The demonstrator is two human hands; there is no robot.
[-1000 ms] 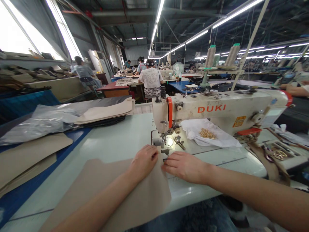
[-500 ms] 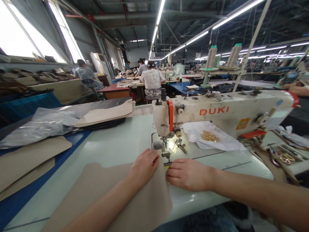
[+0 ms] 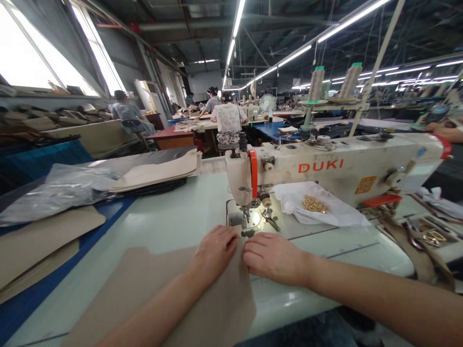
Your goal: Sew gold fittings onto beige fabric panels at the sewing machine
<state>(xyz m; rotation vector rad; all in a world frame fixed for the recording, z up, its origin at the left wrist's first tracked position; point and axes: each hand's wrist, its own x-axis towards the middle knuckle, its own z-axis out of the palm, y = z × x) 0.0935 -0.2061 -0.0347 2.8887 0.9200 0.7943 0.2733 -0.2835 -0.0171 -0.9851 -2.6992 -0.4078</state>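
Taupe, matt and smooth, the flat cut panel (image 3: 130,284) lies on the pale green table (image 3: 159,212) at the near side, its outline gently curved, with a rounded corner at the lower right and a step in the far left edge. The left hand (image 3: 215,250) rests palm down on its far right part, fingers together and bent; whether they pinch the material cannot be told. The right hand (image 3: 273,255) sits just beside it, fingers together and half curled, tips at the panel's right edge; any grip there is hidden.

Half a second ago the right hand stood a little apart from that edge, with a yellow strip showing by its fingertips; now it has closed in on the left hand and the strip is out of sight. The panel has hardly shifted.

Its narrower far right corner points towards the needle plate (image 3: 252,219) of the DUKI sewing machine (image 3: 325,166). The long axis seems to slant from lower left to upper right, though the bottom of the view cuts it off. Beyond, left, lies a stack of beige panels (image 3: 155,171).
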